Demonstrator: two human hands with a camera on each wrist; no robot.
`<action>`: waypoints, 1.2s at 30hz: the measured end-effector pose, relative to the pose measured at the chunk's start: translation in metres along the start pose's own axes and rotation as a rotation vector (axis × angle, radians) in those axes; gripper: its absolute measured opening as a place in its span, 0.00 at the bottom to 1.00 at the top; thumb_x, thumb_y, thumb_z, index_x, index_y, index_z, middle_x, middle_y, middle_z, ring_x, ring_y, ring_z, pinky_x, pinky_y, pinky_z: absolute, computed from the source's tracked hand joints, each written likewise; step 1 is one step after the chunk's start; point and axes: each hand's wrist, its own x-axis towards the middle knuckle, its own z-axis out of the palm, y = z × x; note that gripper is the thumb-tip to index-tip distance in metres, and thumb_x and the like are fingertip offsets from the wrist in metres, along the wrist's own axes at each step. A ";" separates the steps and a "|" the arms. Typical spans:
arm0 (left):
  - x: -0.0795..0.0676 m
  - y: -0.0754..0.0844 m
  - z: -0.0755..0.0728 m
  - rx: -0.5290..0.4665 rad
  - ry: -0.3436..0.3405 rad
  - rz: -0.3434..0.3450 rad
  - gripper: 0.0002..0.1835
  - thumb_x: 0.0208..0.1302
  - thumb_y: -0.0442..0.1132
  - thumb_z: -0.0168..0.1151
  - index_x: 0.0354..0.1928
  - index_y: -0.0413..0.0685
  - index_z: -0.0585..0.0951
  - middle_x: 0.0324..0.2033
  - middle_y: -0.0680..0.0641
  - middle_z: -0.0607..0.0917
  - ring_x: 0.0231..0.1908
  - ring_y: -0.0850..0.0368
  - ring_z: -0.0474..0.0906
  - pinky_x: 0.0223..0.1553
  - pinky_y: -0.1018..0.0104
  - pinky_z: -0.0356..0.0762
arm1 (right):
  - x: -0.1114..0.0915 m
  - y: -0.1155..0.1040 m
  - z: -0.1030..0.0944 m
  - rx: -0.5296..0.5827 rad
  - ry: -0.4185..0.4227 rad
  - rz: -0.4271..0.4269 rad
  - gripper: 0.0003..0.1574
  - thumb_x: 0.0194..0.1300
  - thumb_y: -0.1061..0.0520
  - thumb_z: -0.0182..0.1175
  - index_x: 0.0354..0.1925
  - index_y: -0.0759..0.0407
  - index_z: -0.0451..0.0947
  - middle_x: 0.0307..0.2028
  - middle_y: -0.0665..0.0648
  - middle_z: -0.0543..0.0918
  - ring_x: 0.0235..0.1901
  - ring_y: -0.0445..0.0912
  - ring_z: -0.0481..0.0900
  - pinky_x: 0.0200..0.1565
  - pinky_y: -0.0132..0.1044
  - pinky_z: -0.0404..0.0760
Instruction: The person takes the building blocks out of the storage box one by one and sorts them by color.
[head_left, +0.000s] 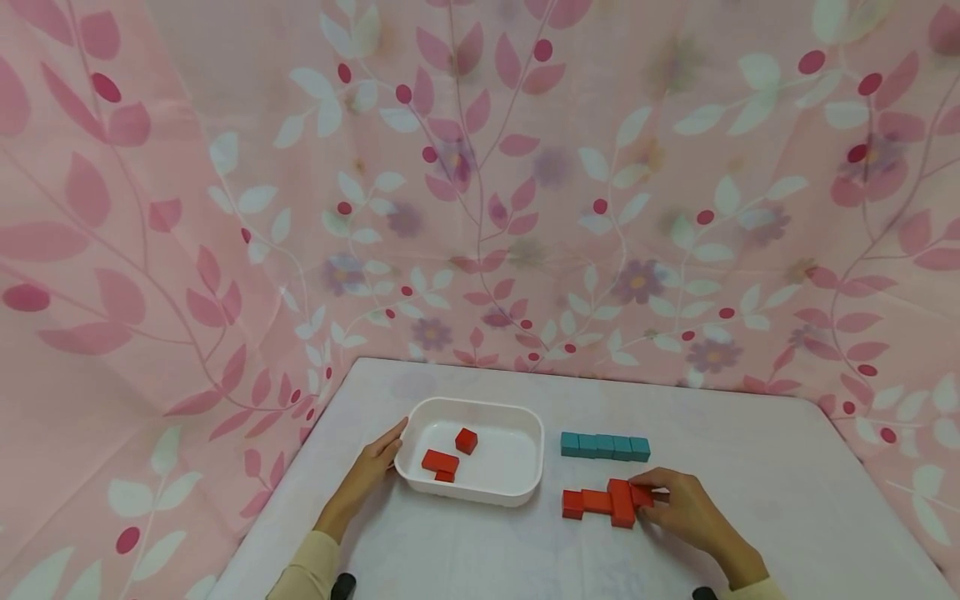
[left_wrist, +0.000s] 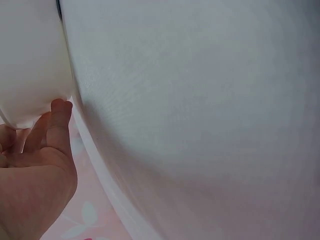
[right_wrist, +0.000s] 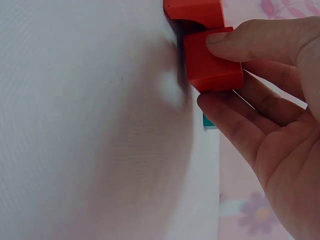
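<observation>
My right hand [head_left: 686, 508] pinches a red cube-like block [right_wrist: 212, 60] between thumb and fingers, at the right end of a row of red blocks. That row holds a small block [head_left: 572, 504], a flat block [head_left: 597, 501] and a longer block [head_left: 621, 503] set crosswise. In the right wrist view, another red block [right_wrist: 195, 11] with a curved underside adjoins the pinched one. On the left, my left hand [head_left: 371, 467] grips the side of a white tray [head_left: 480, 498]. The left wrist view shows its fingertips [left_wrist: 61, 106] against the tray's outer wall.
Inside the tray lie a red cube [head_left: 466, 441], an oblong red block [head_left: 440, 462] and a smaller red piece [head_left: 445, 477]. Behind the red row, several teal blocks [head_left: 605, 447] form a straight line. A floral curtain [head_left: 480, 208] hangs beyond the white-covered table [head_left: 750, 450].
</observation>
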 end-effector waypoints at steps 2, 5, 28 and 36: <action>0.000 0.000 0.000 -0.010 0.005 -0.013 0.25 0.78 0.39 0.45 0.74 0.50 0.62 0.73 0.42 0.58 0.70 0.42 0.56 0.64 0.47 0.63 | 0.000 0.001 0.001 0.001 0.001 0.000 0.23 0.50 0.68 0.72 0.46 0.55 0.86 0.43 0.51 0.84 0.45 0.48 0.80 0.45 0.44 0.84; 0.000 0.001 0.001 -0.020 0.012 -0.022 0.25 0.78 0.38 0.45 0.74 0.51 0.62 0.73 0.43 0.58 0.69 0.43 0.57 0.64 0.47 0.63 | 0.001 0.003 0.002 0.006 0.005 -0.007 0.23 0.50 0.69 0.72 0.46 0.55 0.85 0.43 0.51 0.84 0.45 0.48 0.80 0.45 0.44 0.84; -0.002 0.001 0.001 -0.029 0.028 -0.037 0.25 0.77 0.37 0.46 0.73 0.53 0.64 0.73 0.45 0.59 0.69 0.46 0.58 0.64 0.48 0.64 | -0.001 0.004 0.011 0.013 0.023 0.051 0.27 0.48 0.67 0.74 0.50 0.58 0.84 0.46 0.53 0.83 0.47 0.50 0.80 0.46 0.47 0.84; 0.000 0.000 0.001 -0.025 0.027 -0.037 0.25 0.77 0.38 0.46 0.73 0.53 0.63 0.73 0.45 0.59 0.70 0.45 0.57 0.63 0.48 0.64 | -0.002 0.002 0.003 0.012 0.005 0.027 0.29 0.47 0.65 0.76 0.51 0.58 0.83 0.47 0.54 0.83 0.46 0.49 0.81 0.46 0.46 0.84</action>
